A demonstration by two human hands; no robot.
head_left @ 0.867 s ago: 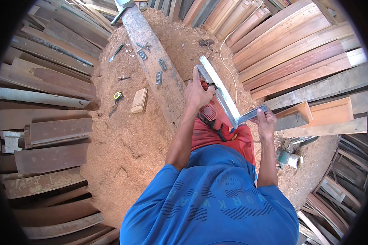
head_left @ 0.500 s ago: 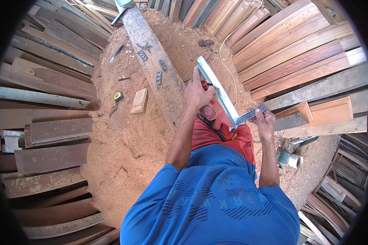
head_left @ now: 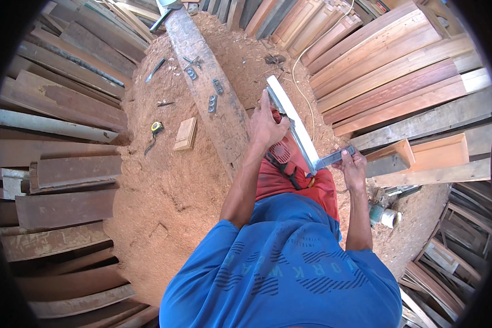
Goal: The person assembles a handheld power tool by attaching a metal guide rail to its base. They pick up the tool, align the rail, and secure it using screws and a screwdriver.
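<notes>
A red power tool with a round vented housing rests against my lap. Along its right side runs a long, straight, pale metal bar, slanting from upper left to lower right. My left hand is closed round the tool's upper part, the index finger stretched along the bar's edge. Pinched in my right hand is a short flat dark-grey bar. Its left end meets the pale bar's near end; whether the two are joined cannot be made out. The tool's underside is hidden.
A worn plank lies ahead with several small dark metal parts on it. On the sawdust at left are a tape measure and a wooden block. Stacked boards surround me. A cable runs ahead at right.
The pale bar has tilted slightly, so its bright face shows wider. Both hands keep their hold and have barely moved.
</notes>
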